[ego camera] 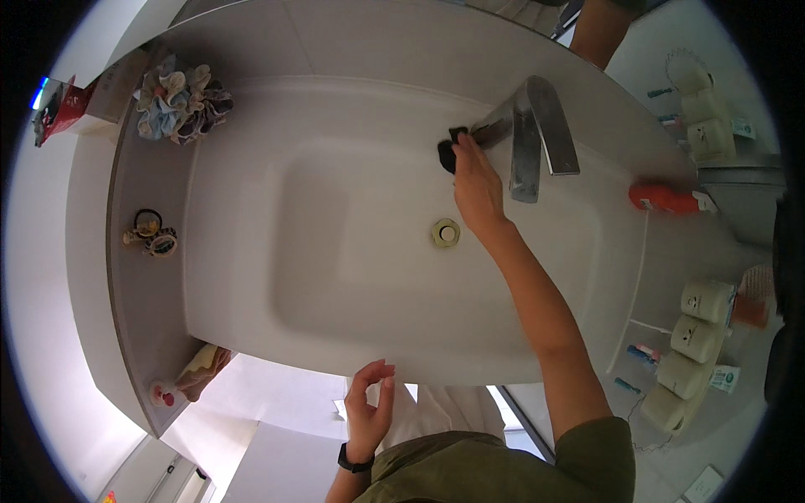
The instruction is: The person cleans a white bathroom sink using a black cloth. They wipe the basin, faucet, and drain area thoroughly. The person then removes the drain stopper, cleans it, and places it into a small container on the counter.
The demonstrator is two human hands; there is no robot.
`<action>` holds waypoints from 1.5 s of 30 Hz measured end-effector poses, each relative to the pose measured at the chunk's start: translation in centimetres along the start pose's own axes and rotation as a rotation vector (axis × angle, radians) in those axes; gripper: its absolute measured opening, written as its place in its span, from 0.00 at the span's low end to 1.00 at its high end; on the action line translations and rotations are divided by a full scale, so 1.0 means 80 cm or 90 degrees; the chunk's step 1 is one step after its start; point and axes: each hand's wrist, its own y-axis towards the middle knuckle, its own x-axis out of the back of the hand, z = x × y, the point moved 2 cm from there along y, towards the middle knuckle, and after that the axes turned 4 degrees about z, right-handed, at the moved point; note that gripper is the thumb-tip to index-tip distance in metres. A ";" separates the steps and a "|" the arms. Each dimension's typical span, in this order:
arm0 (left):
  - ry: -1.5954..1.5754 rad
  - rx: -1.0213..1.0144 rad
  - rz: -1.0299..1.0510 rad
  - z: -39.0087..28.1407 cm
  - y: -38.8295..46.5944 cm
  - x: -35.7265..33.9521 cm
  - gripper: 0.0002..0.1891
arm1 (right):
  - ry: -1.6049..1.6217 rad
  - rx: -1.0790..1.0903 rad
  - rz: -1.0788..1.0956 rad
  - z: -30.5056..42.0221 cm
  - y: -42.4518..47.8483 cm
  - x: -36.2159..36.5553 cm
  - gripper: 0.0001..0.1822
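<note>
My right hand (479,182) reaches across a white washbasin (390,251) to the base of a metal lever faucet (525,148). Its fingers press a small black pad (447,157), perhaps a sponge or cloth, near where the faucet meets the basin's back. The fingers hide part of the pad. Below the wrist, to its left, a round drain with a pale stopper (446,234) sits in the basin floor. Close to my body, at the basin's front rim, my left hand (370,402) is raised with fingers loosely bent and nothing in them. A black watch is on that wrist.
Left ledge: a pile of fabric scrunchies (182,104), hair ties (151,234), a folded cloth (204,371). On the right are a red bottle (663,197), a wall rack of white cups (692,339) and toothbrushes (643,354). A mirror (629,75) runs along the back.
</note>
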 end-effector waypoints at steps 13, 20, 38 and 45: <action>0.042 -0.007 0.013 0.010 -0.009 -0.002 0.13 | -0.012 0.039 -0.055 -0.008 -0.021 0.006 0.23; 0.055 -0.010 0.007 0.010 -0.009 -0.004 0.13 | 0.003 0.000 -0.057 -0.001 -0.015 0.005 0.23; 0.028 -0.017 0.031 0.012 -0.004 -0.031 0.13 | -0.006 0.053 -0.102 -0.010 0.026 0.004 0.21; 0.012 0.007 0.001 0.015 -0.007 -0.022 0.14 | 0.176 0.034 -0.102 -0.034 -0.028 -0.007 0.20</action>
